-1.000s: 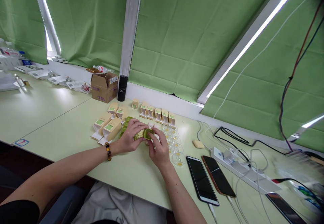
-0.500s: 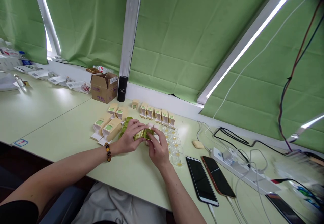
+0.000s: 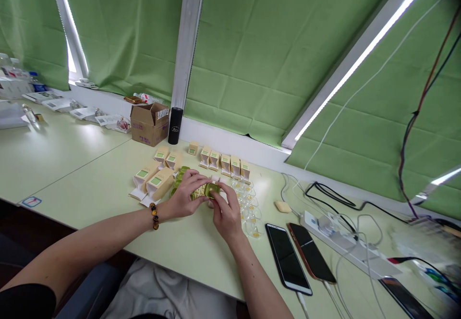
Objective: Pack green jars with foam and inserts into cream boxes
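A small green square container point(image 3: 212, 190) is held up between my two hands, above the table. My left hand point(image 3: 185, 198) is closed, its fingers and thumb pinching the container's left side. From the right, my right hand point(image 3: 227, 209) grips the same piece, with the thumb and a fingertip at its inside. More green pieces point(image 3: 179, 178) lie in rows just behind and left of my left hand, partly hidden by it. Several clear plastic pieces point(image 3: 250, 211) with yellowish spots stand in rows to the right of my right hand.
Larger cream boxes point(image 3: 160, 183) stand at left, with several small cream boxes point(image 3: 225, 164) in a row behind. Further back are a cardboard box point(image 3: 149, 126) and a black tumbler point(image 3: 175, 127). Phones point(image 3: 288, 257), a power strip point(image 3: 349, 244) and tangled cables occupy the right side.
The view has shifted very slightly. Both hands keep hold of the green container in nearly the same pose.
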{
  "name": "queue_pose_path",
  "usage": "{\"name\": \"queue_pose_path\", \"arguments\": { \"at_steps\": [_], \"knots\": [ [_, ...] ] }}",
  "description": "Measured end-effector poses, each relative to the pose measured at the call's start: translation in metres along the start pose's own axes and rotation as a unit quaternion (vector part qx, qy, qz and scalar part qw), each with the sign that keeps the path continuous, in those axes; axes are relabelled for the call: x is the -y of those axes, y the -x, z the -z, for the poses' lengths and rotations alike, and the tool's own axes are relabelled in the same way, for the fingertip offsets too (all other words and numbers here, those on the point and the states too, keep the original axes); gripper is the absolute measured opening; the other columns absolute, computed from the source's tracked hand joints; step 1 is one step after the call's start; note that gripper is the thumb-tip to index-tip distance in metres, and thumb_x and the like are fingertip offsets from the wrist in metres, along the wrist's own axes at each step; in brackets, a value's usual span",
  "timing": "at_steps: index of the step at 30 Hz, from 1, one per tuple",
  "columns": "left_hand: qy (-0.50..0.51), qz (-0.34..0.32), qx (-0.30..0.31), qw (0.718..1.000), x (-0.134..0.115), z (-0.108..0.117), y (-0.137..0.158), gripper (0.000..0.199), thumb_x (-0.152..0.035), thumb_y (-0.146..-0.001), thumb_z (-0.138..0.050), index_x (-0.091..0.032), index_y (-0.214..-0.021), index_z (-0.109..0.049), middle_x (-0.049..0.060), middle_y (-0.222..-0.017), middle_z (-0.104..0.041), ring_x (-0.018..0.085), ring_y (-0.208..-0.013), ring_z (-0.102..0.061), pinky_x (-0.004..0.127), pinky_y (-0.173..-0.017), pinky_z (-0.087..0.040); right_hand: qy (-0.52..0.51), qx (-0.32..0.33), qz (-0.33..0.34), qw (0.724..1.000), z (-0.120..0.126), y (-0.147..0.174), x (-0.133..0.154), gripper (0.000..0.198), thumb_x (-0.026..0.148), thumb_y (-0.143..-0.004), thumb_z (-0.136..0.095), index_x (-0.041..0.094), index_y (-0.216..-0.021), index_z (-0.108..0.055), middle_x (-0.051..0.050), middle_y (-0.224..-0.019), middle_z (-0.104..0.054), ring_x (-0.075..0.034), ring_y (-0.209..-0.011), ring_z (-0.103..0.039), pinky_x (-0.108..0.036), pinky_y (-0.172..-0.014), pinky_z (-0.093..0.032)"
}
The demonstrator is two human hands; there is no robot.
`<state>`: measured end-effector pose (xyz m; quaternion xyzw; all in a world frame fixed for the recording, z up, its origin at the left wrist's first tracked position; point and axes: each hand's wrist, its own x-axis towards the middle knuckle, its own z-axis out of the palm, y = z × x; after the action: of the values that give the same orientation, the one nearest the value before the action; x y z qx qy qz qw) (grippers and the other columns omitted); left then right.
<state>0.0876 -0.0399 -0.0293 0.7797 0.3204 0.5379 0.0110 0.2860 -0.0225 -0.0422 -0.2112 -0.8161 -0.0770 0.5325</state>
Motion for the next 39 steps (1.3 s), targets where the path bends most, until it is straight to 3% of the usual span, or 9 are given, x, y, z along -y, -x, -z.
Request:
{"name": "queue_pose_path", "arguments": {
  "at_steps": [8,14,19,24,28,35,39],
  "knots": [
    [-0.007,0.002,-0.003,1.0,0.003,-0.002,0.002,0.046,-0.026,-0.095,-0.072,-0.022,-0.139,-0.064,0.013,-0.123,-0.07,0.03,-0.119,-0.053,0.055,-0.104,-0.05,-0.005,0.003,-0.005,1.0,0.001,-0.001,0.0,0.031,0.008,-0.099,-0.054,0.022,-0.123,-0.068,-0.018,-0.133,-0.061,-0.03,-0.123,-0.063,-0.052,-0.097,-0.061],
    [-0.003,-0.009,-0.011,1.0,-0.001,0.0,0.0,0.046,-0.024,-0.095,-0.072,-0.021,-0.139,-0.063,0.013,-0.123,-0.07,0.03,-0.117,-0.052,0.054,-0.104,-0.05,-0.012,0.004,-0.013,1.0,-0.002,0.002,0.0,0.039,0.009,-0.1,-0.054,0.022,-0.135,-0.063,-0.018,-0.134,-0.061,-0.03,-0.126,-0.062,-0.053,-0.101,-0.06],
    [0.014,0.027,-0.003,1.0,0.001,0.001,-0.001,0.041,-0.029,-0.095,-0.073,-0.02,-0.134,-0.066,0.013,-0.119,-0.072,0.03,-0.117,-0.051,0.052,-0.104,-0.05,-0.023,-0.001,-0.033,0.999,-0.001,0.002,0.003,0.043,0.011,-0.099,-0.055,0.023,-0.141,-0.06,-0.018,-0.14,-0.061,-0.031,-0.132,-0.062,-0.054,-0.105,-0.059],
    [0.028,0.11,-0.011,0.994,0.007,-0.002,-0.002,0.034,-0.045,-0.098,-0.067,-0.017,-0.119,-0.072,0.012,-0.104,-0.068,0.029,-0.112,-0.055,0.046,-0.095,-0.054,-0.042,0.004,-0.063,0.997,0.001,0.0,0.006,0.052,0.013,-0.099,-0.057,0.022,-0.15,-0.049,-0.018,-0.148,-0.058,-0.032,-0.142,-0.056,-0.057,-0.113,-0.055],
    [0.024,0.171,-0.001,0.985,0.01,-0.004,-0.002,0.041,-0.054,-0.102,-0.058,-0.017,-0.097,-0.074,0.009,-0.096,-0.062,0.023,-0.097,-0.06,0.04,-0.087,-0.055,-0.041,0.019,-0.057,0.997,-0.002,0.004,0.004,0.057,0.012,-0.1,-0.055,0.024,-0.155,-0.044,-0.017,-0.144,-0.061,-0.03,-0.139,-0.058,-0.055,-0.111,-0.058],
    [0.027,0.177,0.051,0.983,0.009,-0.006,-0.001,0.062,-0.055,-0.107,-0.042,-0.018,-0.065,-0.069,0.007,-0.083,-0.06,0.021,-0.085,-0.06,0.037,-0.084,-0.049,-0.03,0.02,-0.059,0.998,-0.006,0.008,-0.001,0.057,0.012,-0.101,-0.054,0.024,-0.156,-0.047,-0.017,-0.136,-0.06,-0.029,-0.128,-0.063,-0.049,-0.103,-0.061],
    [0.05,0.192,0.066,0.978,0.011,-0.008,0.001,0.068,-0.051,-0.111,-0.034,-0.019,-0.06,-0.064,0.006,-0.075,-0.063,0.02,-0.079,-0.059,0.037,-0.083,-0.048,-0.085,0.033,-0.114,0.989,-0.004,0.005,0.003,0.048,0.018,-0.098,-0.061,0.023,-0.146,-0.056,-0.018,-0.135,-0.06,-0.03,-0.127,-0.062,-0.049,-0.101,-0.061]
  ]
}}
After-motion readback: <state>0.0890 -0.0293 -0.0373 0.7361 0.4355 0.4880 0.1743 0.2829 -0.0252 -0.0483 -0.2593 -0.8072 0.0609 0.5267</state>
